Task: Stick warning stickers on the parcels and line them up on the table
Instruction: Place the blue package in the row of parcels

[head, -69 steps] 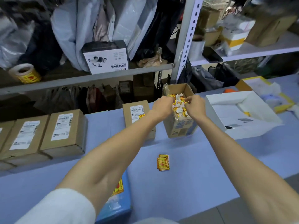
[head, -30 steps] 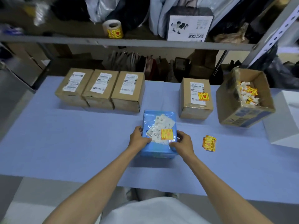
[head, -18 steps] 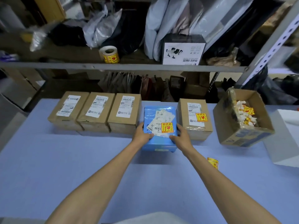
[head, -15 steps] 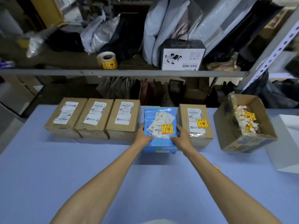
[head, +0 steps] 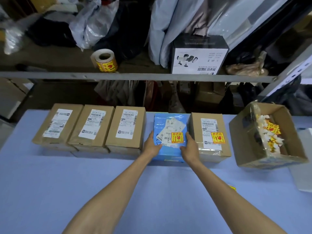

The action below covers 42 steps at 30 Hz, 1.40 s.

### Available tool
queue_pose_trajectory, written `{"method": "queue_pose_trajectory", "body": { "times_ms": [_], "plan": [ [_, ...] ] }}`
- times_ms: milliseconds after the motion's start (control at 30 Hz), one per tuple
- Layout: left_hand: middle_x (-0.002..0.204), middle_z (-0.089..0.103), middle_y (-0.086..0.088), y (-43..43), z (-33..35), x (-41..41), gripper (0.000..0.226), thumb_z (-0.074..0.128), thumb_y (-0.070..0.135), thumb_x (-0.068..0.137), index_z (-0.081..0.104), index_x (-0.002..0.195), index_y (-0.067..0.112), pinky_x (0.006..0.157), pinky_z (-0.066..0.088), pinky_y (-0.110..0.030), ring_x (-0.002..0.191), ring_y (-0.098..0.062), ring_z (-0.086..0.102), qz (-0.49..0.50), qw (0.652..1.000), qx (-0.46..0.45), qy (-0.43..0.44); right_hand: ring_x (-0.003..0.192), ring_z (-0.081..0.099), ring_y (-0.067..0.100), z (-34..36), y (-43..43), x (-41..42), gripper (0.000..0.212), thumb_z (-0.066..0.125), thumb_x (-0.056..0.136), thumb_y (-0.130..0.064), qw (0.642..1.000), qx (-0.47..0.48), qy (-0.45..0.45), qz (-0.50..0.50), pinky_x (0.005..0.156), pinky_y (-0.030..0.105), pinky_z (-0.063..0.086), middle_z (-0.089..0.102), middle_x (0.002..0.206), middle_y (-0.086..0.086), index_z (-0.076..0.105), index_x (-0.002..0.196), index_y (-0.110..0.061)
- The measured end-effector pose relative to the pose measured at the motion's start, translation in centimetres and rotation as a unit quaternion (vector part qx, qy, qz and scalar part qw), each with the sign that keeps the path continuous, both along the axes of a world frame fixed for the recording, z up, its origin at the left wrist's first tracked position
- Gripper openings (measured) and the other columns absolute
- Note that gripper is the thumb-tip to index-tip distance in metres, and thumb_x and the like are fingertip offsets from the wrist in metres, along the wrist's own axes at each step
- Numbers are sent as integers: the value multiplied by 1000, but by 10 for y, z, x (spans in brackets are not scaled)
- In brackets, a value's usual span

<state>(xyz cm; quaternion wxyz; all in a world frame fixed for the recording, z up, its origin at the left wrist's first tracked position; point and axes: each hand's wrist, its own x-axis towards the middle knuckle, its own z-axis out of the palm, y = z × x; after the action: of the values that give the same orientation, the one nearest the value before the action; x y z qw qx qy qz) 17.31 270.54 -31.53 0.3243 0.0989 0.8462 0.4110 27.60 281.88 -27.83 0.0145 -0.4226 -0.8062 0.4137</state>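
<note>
Yellow sticker (head: pixel 177 137) reading 易碎品 on blue parcel (head: pixel 170 122), same sticker (head: pixel 217 138) on brown parcel (head: pixel 209 132)

A single head-worn view looks forward and down over the table (head: pixel 50 183). The parcel row (head: pixel 94 127) crosses mid-frame, close in. A shelf (head: pixel 135 76) fills the top.

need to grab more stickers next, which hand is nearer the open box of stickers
Right. The right hand grips the blue parcel on its right edge, the side toward the open sticker box, with one brown parcel between. The left hand is on the parcel's far edge.
</note>
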Motion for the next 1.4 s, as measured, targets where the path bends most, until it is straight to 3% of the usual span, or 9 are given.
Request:
{"method": "queue_pose_trajectory", "body": {
  "times_ms": [233,367,467,633,800,1000,1100,1300,1400],
  "plan": [
    [139,44,-5,-10,15,4,62,66,6,85,39,140,12,105,34,-31,130,-22,42,-65,989,-19,128,114,52,30,-5,-5,-4,42,51,80,8,998,40,-18,52,91,36,46,55,122,14,49,120,-7],
    [119,58,-8,-44,37,-6,37,61,0,85,59,121,11,93,44,-28,110,-23,56,23,975,41,216,123,44,28,8,-28,-10,44,52,87,0,992,91,17,83,102,33,36,49,133,13,47,130,-5],
    [122,55,-9,-81,46,-27,36,60,1,85,60,120,12,90,45,-31,105,-27,57,97,961,-23,257,125,45,29,18,-55,-27,43,54,90,-3,989,60,59,126,104,33,34,50,133,14,47,133,-2],
    [134,42,-12,-121,39,-52,55,69,6,83,48,134,11,104,38,-36,121,-31,44,72,967,-126,207,125,48,30,19,-93,-69,48,60,90,-12,990,-14,64,129,103,40,40,51,135,16,44,135,-2],
    [135,40,-14,-121,38,-63,69,74,18,79,38,137,12,103,37,-39,124,-34,42,48,974,-142,169,118,54,28,12,-111,-94,55,63,83,-3,988,-52,27,142,78,16,38,55,130,13,40,133,-3],
    [138,36,-19,-135,40,-53,73,66,38,85,33,140,3,109,33,-44,129,-39,35,78,976,-154,133,104,56,33,-1,-119,-87,43,66,79,-19,993,-24,1,118,85,41,48,55,115,17,47,114,-3],
    [134,36,-18,-154,41,-33,52,65,35,87,46,124,4,107,34,-41,126,-38,37,88,978,-138,126,100,58,31,-4,-126,-65,43,67,78,-31,991,-8,-6,136,85,41,49,57,113,13,53,111,-6],
    [115,58,-8,-200,26,36,41,73,25,79,44,104,11,87,48,-36,109,-26,57,133,989,-40,41,98,56,26,-11,-154,5,41,74,79,-27,990,-25,31,134,77,35,44,56,107,9,41,98,-11],
    [112,60,-4,-214,27,58,49,77,22,76,46,112,11,87,49,-35,101,-23,59,136,989,-46,22,98,62,27,-12,-160,31,48,78,73,-28,989,-66,28,129,83,45,50,61,107,4,40,99,-15]
  ]
}}
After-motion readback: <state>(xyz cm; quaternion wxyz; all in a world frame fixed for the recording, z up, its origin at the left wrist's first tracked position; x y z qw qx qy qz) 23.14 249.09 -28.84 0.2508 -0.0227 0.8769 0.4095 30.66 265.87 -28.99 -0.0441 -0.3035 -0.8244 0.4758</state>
